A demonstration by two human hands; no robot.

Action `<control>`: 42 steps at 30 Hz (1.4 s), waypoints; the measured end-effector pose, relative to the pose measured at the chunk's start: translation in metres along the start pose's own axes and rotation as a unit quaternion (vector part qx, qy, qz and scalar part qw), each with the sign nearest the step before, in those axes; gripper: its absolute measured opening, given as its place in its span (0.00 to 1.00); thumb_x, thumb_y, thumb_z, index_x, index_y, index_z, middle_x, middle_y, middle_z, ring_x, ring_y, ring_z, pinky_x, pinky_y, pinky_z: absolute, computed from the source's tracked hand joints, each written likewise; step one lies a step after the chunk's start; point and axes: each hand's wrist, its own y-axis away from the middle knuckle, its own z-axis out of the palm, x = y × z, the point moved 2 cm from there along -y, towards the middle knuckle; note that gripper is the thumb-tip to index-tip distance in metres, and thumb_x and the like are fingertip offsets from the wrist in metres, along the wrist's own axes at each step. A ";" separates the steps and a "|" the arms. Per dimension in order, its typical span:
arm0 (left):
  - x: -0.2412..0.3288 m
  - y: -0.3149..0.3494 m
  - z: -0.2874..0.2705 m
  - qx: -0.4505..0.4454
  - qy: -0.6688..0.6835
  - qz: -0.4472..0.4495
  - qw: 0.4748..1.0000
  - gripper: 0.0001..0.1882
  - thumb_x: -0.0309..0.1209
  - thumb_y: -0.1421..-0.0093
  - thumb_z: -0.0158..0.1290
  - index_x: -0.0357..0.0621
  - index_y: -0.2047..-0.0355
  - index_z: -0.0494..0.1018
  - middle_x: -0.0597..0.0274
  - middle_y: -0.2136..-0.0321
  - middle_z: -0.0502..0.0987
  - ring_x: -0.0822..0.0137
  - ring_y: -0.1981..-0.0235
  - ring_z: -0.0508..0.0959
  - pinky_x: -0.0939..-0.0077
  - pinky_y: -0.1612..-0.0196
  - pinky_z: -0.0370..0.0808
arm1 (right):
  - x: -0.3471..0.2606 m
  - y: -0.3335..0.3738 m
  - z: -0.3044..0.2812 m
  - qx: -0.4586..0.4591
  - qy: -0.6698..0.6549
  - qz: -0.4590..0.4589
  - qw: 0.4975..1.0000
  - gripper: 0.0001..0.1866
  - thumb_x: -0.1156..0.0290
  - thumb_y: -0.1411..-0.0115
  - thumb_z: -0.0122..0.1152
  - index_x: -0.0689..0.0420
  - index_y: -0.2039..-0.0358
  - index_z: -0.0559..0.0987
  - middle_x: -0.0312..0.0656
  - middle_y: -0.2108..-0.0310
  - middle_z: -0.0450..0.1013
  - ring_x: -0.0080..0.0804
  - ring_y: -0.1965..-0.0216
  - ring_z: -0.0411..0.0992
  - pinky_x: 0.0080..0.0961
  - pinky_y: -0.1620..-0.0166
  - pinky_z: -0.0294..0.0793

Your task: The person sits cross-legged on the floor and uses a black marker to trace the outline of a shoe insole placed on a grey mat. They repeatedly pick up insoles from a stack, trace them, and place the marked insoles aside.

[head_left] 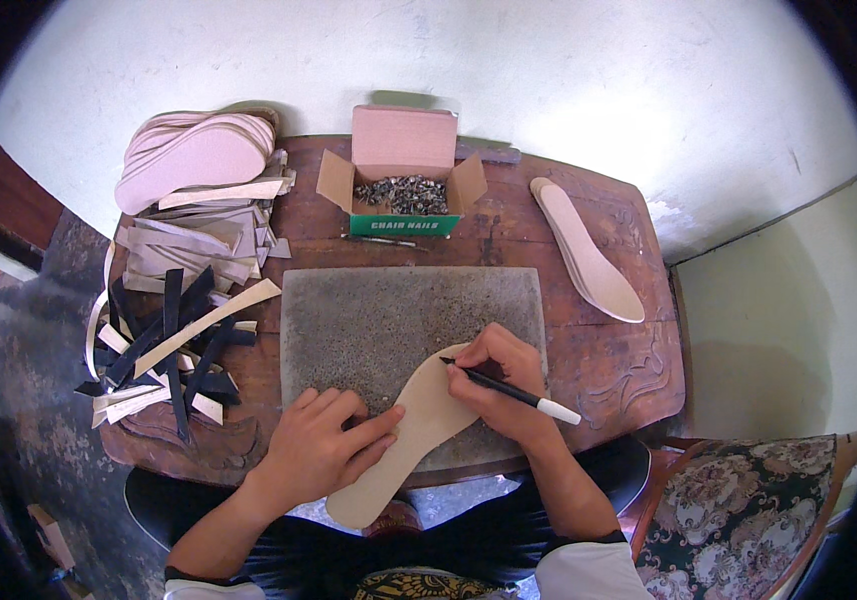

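A beige insole lies slantwise over the front part of a grey stone slab, its heel end hanging past the table's near edge. My left hand rests at the insole's left side, fingers spread and some of them lying on its edge. Between the fingertips of my right hand is a black marker pen with a white end. The pen's tip is at the upper left edge of the insole's wide part; whether it touches cannot be made out.
A green box of small nails stands open behind the slab. More insoles are stacked at the back left and lie at the right. Grey strips and black and cream strips lie left. A floral chair stands right.
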 end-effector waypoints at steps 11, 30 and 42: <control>0.001 -0.001 -0.001 0.001 -0.003 0.000 1.000 0.20 0.37 0.41 0.64 0.57 0.47 0.81 0.68 0.72 0.68 0.66 0.69 0.72 0.68 0.64 0.65 | 0.002 -0.001 0.002 0.014 -0.011 -0.008 1.000 0.10 0.77 0.50 0.72 0.62 0.72 0.76 0.43 0.72 0.72 0.32 0.73 0.74 0.26 0.67 0.73; 0.000 -0.001 0.000 0.001 -0.001 0.002 1.000 0.20 0.38 0.41 0.64 0.57 0.47 0.81 0.69 0.72 0.68 0.66 0.68 0.73 0.68 0.64 0.66 | -0.001 -0.002 0.001 0.011 -0.004 0.001 1.000 0.09 0.77 0.49 0.71 0.62 0.72 0.76 0.42 0.72 0.72 0.32 0.72 0.74 0.26 0.67 0.73; 0.000 -0.002 -0.002 0.004 -0.003 0.003 1.000 0.20 0.37 0.41 0.64 0.57 0.47 0.82 0.69 0.72 0.68 0.67 0.69 0.72 0.68 0.64 0.66 | 0.003 -0.001 -0.001 0.027 -0.035 0.003 0.999 0.09 0.78 0.49 0.71 0.62 0.72 0.77 0.41 0.72 0.73 0.30 0.71 0.76 0.25 0.66 0.75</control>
